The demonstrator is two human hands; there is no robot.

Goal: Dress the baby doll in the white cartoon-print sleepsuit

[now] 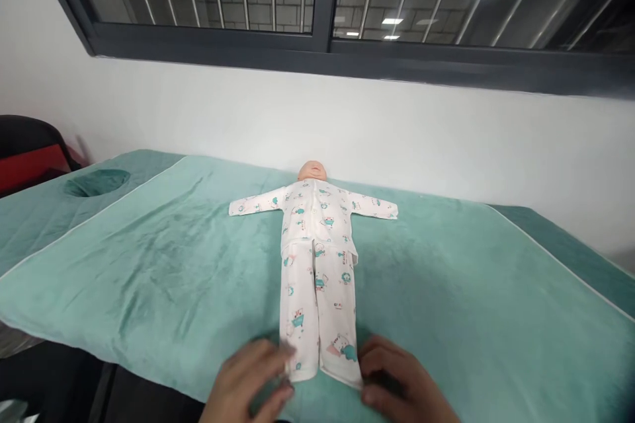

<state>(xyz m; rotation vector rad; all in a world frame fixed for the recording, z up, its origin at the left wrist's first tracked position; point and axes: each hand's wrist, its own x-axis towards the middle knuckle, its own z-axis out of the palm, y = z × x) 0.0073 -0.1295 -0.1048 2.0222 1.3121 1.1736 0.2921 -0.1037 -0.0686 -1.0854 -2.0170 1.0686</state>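
Observation:
A baby doll (312, 170) lies on its back on a green towel (149, 258), head toward the wall, arms spread. It wears a white printed top (317, 208) and matching trousers (317, 304). My left hand (248, 380) pinches the hem of the trouser leg on the left. My right hand (397, 380) grips the hem of the trouser leg on the right, fingers curled at the towel's near edge.
The towel covers a darker green massage table (34, 211) with a face hole (96, 182) at the left. A white wall and a dark-framed window (322, 46) stand behind. A black and red chair (27, 152) sits at far left.

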